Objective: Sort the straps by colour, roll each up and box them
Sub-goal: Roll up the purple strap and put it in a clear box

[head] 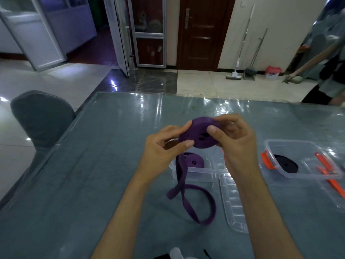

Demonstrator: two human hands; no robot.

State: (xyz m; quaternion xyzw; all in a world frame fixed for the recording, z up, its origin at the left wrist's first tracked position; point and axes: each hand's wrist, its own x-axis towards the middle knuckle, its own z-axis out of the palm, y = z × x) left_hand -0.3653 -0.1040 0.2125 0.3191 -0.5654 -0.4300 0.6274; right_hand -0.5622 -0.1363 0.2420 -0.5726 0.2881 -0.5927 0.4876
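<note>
Home dining room: covered table [112, 146], wooden door [201, 32], mop [234, 73] (tiled floor).

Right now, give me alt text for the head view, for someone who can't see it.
Both hands, left hand and right hand, grip a purple roll above a grey table, its loose tail trailing down. Behind it a clear box holds another purple roll; a second box to the right holds a black roll.
</note>
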